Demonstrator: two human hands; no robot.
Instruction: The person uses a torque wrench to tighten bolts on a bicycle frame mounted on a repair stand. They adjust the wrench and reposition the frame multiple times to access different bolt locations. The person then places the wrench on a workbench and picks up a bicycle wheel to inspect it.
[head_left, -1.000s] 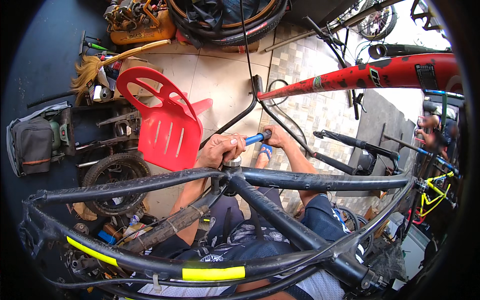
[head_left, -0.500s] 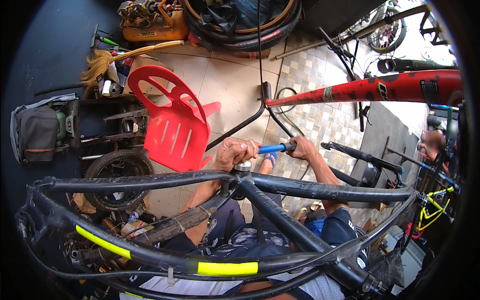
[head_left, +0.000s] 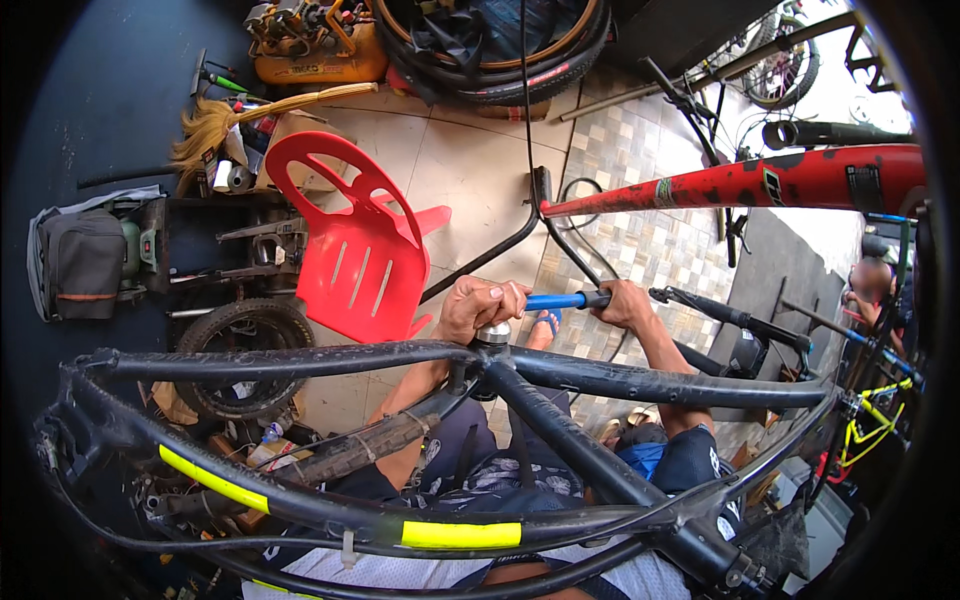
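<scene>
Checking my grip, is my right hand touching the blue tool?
Touching: the head view shows your right hand closed around the blue tool's right end.

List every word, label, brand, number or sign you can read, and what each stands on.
Wording is located here, not copied.
Orange compressor: dark lettering, withheld.
Red tube: a black-and-white sticker, withheld; a dark label, print too small to read.
Tyre: red marking, too small to read.
Dark sleeve: white lettering, too partial to read.
Blue tool: none visible.
</scene>
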